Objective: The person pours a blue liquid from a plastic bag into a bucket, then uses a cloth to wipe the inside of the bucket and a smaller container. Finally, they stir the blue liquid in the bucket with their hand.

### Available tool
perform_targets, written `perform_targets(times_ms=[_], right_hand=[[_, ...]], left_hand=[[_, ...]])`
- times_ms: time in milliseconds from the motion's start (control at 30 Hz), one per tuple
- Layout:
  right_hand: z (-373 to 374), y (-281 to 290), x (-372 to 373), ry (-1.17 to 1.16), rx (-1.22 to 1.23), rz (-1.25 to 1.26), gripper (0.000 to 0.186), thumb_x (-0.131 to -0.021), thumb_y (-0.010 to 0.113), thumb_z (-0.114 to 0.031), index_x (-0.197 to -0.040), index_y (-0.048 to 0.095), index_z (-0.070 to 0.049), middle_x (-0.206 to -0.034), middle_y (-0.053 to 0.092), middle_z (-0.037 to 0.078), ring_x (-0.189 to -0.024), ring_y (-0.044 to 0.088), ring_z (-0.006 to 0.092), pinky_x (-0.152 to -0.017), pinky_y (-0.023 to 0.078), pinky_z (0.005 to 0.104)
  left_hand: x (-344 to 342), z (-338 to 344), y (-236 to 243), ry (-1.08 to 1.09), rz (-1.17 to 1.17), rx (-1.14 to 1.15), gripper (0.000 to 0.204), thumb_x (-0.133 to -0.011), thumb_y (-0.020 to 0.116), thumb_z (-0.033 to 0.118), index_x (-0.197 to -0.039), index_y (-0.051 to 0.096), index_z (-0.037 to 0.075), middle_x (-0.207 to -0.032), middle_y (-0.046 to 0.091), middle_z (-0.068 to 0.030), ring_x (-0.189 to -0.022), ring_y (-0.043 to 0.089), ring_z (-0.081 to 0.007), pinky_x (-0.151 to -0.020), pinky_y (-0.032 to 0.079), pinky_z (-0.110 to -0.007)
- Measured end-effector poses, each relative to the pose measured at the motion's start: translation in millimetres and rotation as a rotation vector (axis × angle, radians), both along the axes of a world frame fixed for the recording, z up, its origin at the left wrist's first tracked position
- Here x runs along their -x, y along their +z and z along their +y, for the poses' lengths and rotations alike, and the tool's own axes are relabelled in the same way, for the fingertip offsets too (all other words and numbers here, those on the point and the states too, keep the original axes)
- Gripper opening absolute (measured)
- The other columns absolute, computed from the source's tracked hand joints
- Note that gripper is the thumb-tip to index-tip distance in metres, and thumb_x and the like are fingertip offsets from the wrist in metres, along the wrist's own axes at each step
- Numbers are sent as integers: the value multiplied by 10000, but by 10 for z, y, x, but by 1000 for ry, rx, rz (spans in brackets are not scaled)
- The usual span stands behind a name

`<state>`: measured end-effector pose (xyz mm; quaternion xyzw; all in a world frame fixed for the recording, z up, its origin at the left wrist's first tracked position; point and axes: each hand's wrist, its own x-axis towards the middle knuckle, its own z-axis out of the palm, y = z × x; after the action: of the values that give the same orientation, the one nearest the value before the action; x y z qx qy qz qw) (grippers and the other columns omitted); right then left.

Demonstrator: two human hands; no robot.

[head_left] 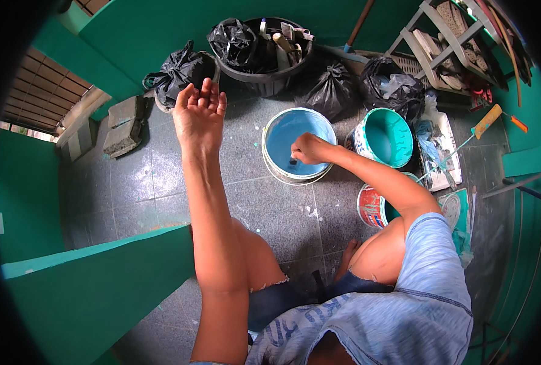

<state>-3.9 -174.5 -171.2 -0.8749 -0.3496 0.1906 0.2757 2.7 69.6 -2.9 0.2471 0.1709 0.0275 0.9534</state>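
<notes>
A white bucket [268,161] with light blue paint [282,140] inside stands on the floor in front of me. Over its right side hangs my right hand [312,149], fingers closed round a thin thing that is mostly hidden; a small dark end of it shows below the fist. My left hand [201,115] is raised to the left of the bucket, palm up, fingers loosely curled and apart, holding nothing. Right of the blue paint, a tilted-looking bucket [385,139] is coated inside with teal paint. Partly under my right forearm stands a red-and-white bucket [371,205].
At the back are a black tub [264,76] of tools and several black bags [331,91]. A paint roller frame with a yellow handle [487,121] leans at the right, near a grey step shelf [434,55]. Grey blocks [123,128] lie left; a low green wall [100,274] is beside me.
</notes>
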Motion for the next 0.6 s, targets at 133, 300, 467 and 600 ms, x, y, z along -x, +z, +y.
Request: perform_targets(times_ms=[133, 300, 467, 600], right_hand=[[56, -55, -49, -157, -109, -308, 121, -752, 577, -101, -683, 576, -1, -674, 574, 203, -672, 570, 380, -602, 458, 422], [-65, 32, -159, -178, 164, -390, 17, -644, 576, 3, -640, 559, 3, -673, 568, 207, -699, 589, 370, -593, 464, 433], [-63, 211, -121, -92, 111, -96, 85, -693, 591, -53, -651, 569, 18, -624, 550, 211, -612, 567, 353, -564, 431, 416], [-153, 81, -148, 89, 95, 27, 112, -668, 563, -42, -606, 523, 42, -586, 508, 209, -547, 522, 338, -554, 416, 410]], left_hand=[[17, 25, -4, 11, -9, -1, 132, -820, 543, 165, -781, 462, 68, -924, 573, -82, -970, 517, -217, -889, 398, -370], [23, 42, 22, 28, 14, -1, 130, -815, 548, 162, -777, 466, 68, -922, 573, -79, -967, 517, -217, -891, 397, -372], [25, 77, -6, 25, 0, 4, 128, -814, 549, 159, -778, 467, 67, -923, 572, -79, -963, 518, -218, -892, 397, -374], [-1, -1, -6, -5, -8, 2, 133, -813, 550, 175, -806, 460, 77, -920, 573, -75, -955, 521, -216, -885, 397, -367]])
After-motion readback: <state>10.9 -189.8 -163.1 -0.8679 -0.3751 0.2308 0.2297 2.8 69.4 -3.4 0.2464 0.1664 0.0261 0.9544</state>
